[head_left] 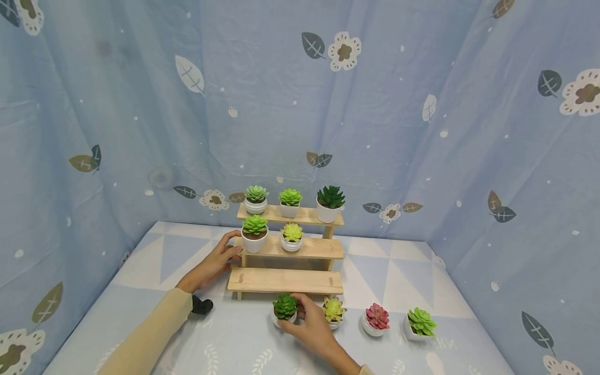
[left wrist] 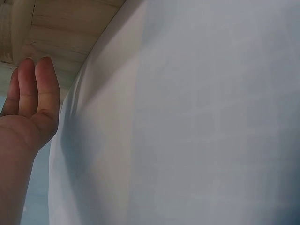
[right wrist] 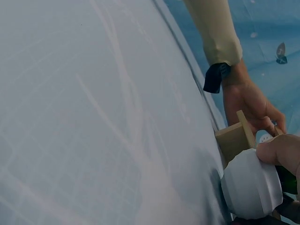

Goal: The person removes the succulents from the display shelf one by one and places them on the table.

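Observation:
My right hand (head_left: pixel 313 325) pinches the white pot of a dark green potted succulent (head_left: pixel 285 307) in front of the wooden stand's lowest step. In the right wrist view, the thumb lies on the rim of this white pot (right wrist: pixel 251 185). My left hand (head_left: pixel 216 264) holds the left end of the three-step wooden stand (head_left: pixel 286 281) at its middle step. The left wrist view shows three fingers (left wrist: pixel 35 89) against the wood; the thumb is out of sight there. Beside my right hand stands a yellow-green potted succulent (head_left: pixel 334 311), partly hidden by it.
Three potted succulents, including a dark green one (head_left: pixel 330 200), line the top step. A bright green one (head_left: pixel 254 232) and a yellow one (head_left: pixel 291 237) occupy the middle step. A red succulent (head_left: pixel 376 319) and a light green one (head_left: pixel 419 324) stand on the table at right.

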A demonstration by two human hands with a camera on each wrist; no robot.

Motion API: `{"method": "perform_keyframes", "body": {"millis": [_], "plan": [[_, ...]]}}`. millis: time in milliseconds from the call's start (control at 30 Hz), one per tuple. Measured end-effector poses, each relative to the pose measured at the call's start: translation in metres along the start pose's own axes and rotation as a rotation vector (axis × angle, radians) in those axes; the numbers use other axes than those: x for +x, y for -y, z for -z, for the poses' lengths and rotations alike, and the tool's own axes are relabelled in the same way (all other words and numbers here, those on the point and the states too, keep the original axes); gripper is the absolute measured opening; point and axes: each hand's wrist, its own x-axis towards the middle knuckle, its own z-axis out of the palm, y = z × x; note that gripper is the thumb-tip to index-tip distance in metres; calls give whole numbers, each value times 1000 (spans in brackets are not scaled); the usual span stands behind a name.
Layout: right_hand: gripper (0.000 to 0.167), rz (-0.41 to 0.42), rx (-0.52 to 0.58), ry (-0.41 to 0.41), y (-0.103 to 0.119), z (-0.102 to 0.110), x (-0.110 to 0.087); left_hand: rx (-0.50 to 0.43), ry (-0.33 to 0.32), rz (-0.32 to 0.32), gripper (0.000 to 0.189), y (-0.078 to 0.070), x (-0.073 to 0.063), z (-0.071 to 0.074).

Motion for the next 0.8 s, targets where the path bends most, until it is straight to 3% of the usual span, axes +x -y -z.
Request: {"method": "perform_keyframes", "body": {"millis": [800], "plan": [[62,-60,26,-14,0,-1,2,0,10,-7,57,1,0,1]]}}
